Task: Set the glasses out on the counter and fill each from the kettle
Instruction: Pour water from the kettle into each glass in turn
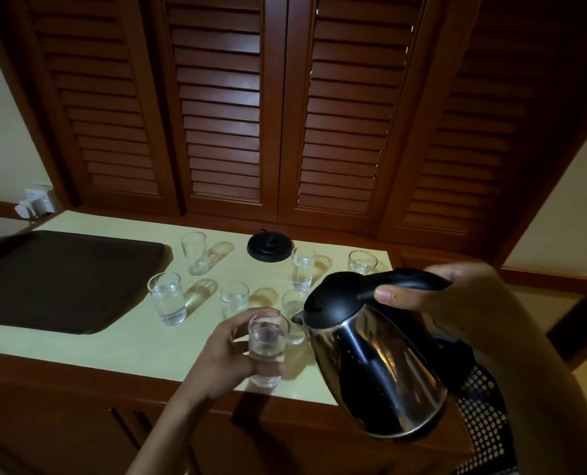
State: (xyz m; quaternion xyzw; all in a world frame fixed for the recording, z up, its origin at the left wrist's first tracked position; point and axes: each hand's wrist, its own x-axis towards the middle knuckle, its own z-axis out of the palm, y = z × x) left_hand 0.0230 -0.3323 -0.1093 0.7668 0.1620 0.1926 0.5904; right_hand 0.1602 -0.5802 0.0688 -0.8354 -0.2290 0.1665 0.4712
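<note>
Glass [267,347] apparently inside left hand [223,351].

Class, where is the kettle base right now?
The kettle base sits at the counter's back edge, centre of view, between two glasses.

the kettle [377,365] in the right grip [456,299] is shiny steel with a black lid and handle. the glass [267,341] in the left grip [227,351] is clear. beyond the grips, a pale yellow-green desk [141,341], dark brown tray [62,279], black round base [269,247], and reddish-brown slatted shutters [285,114].
</note>
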